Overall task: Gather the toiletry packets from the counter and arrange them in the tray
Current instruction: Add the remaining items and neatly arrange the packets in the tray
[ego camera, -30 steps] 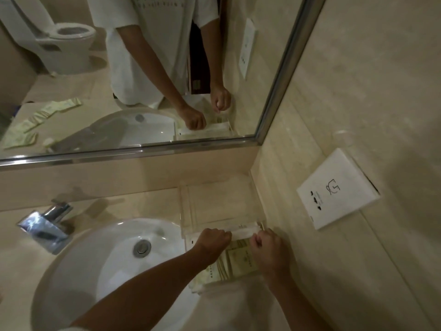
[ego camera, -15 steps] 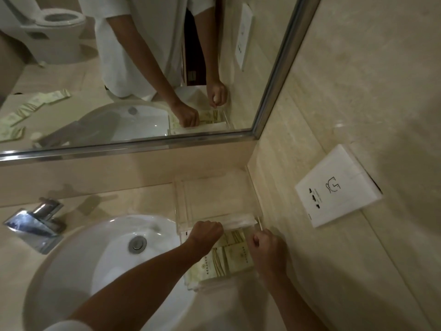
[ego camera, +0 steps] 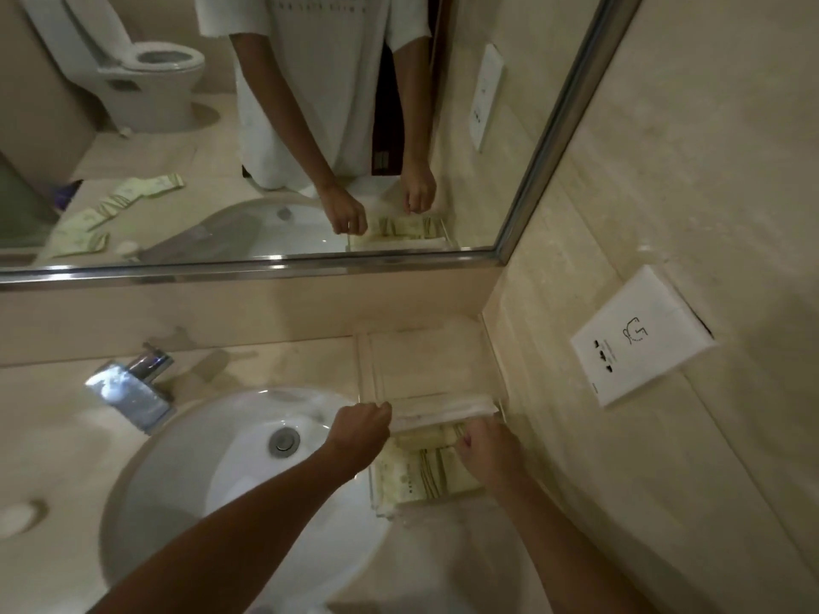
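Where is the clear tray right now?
In the head view, the clear tray sits on the counter right of the sink, against the side wall, with both hands at it.

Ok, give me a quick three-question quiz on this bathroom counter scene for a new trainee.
1. True or false: the green packets lie in the clear tray right of the sink.
2. Which side of the sink is the faucet on? A) left B) right
3. Fill in: the socket plate is mounted on the ____.

Key: 1 true; 2 A; 3 wall. More packets show only in the mirror, so their real spot is out of direct view.
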The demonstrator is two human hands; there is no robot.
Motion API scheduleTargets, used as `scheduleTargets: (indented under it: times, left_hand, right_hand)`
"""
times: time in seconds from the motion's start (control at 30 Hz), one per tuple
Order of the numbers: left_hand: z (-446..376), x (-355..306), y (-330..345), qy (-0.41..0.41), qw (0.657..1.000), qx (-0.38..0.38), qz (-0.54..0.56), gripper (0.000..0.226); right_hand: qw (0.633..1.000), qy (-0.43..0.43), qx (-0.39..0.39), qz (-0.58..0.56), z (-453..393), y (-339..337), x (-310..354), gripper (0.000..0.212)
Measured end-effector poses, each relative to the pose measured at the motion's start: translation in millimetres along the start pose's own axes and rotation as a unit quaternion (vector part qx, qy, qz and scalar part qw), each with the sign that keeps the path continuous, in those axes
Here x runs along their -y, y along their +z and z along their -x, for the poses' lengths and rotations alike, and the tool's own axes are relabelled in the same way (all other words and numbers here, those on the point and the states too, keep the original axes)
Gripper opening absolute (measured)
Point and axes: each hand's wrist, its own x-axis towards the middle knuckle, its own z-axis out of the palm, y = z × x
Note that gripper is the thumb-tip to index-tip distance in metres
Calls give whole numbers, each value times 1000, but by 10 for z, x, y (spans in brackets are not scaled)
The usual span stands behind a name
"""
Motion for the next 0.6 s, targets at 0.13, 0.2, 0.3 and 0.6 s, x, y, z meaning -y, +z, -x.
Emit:
scheduleTargets:
  times: [0.13,0.2,0.3,0.6]
  left_hand:
    - [376,364,-16,-70,997,-12,24,24]
    - [589,568,-9,-99,994,-24,28,24]
    - [928,842,15,-139,989,-41,41,23]
    - [1985,1528,236,-230,968,-65,78,32]
  right_hand:
    - [996,-72,22,44,7,-49,328,11]
    - [993,-103,34,46,19,-55,530,11]
    - [988,-145,31,47,81,-34,885,12]
    - [960,-263,41,88,501,281,1960,13]
